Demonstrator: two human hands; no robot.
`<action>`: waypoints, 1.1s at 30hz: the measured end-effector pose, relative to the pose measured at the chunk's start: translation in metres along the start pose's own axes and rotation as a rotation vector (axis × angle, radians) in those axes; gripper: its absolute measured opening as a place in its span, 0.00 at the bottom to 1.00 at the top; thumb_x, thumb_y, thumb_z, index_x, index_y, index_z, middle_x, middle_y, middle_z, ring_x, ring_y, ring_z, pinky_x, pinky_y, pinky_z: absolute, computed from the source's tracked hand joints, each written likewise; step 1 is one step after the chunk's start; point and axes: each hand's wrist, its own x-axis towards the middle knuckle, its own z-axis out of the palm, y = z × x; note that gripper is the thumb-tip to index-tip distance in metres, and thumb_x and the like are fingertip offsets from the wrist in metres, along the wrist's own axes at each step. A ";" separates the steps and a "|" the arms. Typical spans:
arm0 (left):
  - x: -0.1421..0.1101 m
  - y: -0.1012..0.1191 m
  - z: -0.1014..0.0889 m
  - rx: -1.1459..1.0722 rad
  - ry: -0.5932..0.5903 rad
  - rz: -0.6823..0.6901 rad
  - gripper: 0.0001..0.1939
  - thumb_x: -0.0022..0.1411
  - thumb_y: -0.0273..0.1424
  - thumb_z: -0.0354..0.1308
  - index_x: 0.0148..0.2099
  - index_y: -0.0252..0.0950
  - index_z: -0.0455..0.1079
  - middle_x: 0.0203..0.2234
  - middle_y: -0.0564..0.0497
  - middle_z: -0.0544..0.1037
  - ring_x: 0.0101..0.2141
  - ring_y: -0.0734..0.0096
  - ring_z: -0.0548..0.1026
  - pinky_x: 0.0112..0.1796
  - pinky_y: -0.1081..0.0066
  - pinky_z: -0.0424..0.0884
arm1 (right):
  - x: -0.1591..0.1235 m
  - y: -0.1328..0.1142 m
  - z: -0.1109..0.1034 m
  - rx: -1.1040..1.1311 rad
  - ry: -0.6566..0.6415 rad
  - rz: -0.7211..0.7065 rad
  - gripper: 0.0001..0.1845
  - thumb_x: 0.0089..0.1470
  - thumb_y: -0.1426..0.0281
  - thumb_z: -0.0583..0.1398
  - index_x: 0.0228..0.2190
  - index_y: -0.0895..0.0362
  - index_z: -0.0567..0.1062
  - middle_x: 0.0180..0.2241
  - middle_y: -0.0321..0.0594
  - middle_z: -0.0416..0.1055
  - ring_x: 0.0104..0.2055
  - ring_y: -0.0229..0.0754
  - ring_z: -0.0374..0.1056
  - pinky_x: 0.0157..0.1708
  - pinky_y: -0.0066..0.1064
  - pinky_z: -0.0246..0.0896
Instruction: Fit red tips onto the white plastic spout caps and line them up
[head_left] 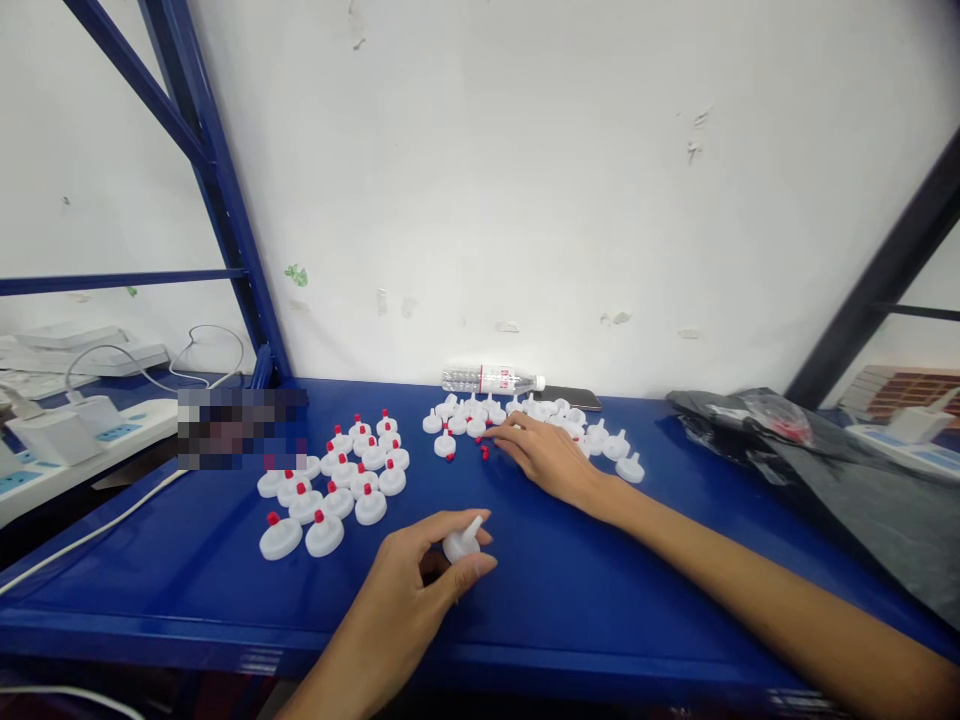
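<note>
My left hand [420, 570] holds a white spout cap [461, 542] between thumb and fingers, its bare nozzle pointing up. Over the front of a loose group of white spout caps [559, 410], my right hand [547, 450] reaches out with its fingers apart. Small red tips [484, 453] lie on the blue table just beside its fingertips. Close by, one white spout cap [445, 445] stands near another red tip [450, 458]. Left of my hands, several white spout caps [325, 535] stand upright in rough rows, red tips fitted on their nozzles.
A clear plastic bottle [495, 380] lies against the wall beside a dark phone [574, 398]. Black plastic bags [810, 470] cover the table's right side. Power strips with white plugs [67, 430] and a white cable [112, 525] are at the left, near a blue metal post [232, 200].
</note>
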 end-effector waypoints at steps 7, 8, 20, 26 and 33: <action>0.000 -0.003 0.002 0.041 -0.020 0.034 0.24 0.65 0.49 0.59 0.55 0.39 0.76 0.41 0.45 0.81 0.33 0.64 0.74 0.29 0.71 0.68 | 0.001 0.003 0.002 0.019 -0.060 -0.042 0.17 0.71 0.65 0.52 0.50 0.51 0.80 0.48 0.42 0.76 0.41 0.42 0.75 0.33 0.30 0.62; -0.001 -0.004 0.002 0.046 -0.023 0.042 0.25 0.66 0.50 0.58 0.55 0.39 0.76 0.38 0.46 0.79 0.31 0.66 0.73 0.28 0.72 0.66 | 0.001 0.003 0.003 0.023 -0.053 -0.026 0.17 0.71 0.65 0.52 0.48 0.51 0.80 0.47 0.42 0.77 0.42 0.43 0.75 0.34 0.30 0.62; -0.004 -0.005 0.002 0.017 0.040 0.049 0.28 0.70 0.47 0.54 0.67 0.41 0.65 0.33 0.52 0.73 0.28 0.71 0.67 0.28 0.73 0.65 | 0.004 0.000 -0.010 0.168 0.101 0.034 0.18 0.69 0.72 0.52 0.53 0.52 0.77 0.47 0.45 0.76 0.42 0.44 0.73 0.38 0.33 0.63; -0.003 -0.004 0.003 -0.081 0.029 0.028 0.34 0.69 0.47 0.56 0.72 0.46 0.51 0.43 0.49 0.75 0.29 0.71 0.72 0.24 0.74 0.65 | 0.002 -0.032 -0.035 0.899 -0.011 0.104 0.14 0.63 0.60 0.62 0.45 0.53 0.81 0.41 0.41 0.79 0.29 0.36 0.71 0.25 0.27 0.63; -0.002 -0.003 0.004 -0.120 0.044 0.047 0.38 0.70 0.46 0.55 0.73 0.48 0.42 0.45 0.49 0.75 0.26 0.74 0.72 0.24 0.73 0.65 | -0.009 -0.059 -0.040 1.079 -0.208 0.034 0.13 0.58 0.58 0.66 0.41 0.52 0.84 0.31 0.37 0.78 0.27 0.34 0.66 0.24 0.25 0.60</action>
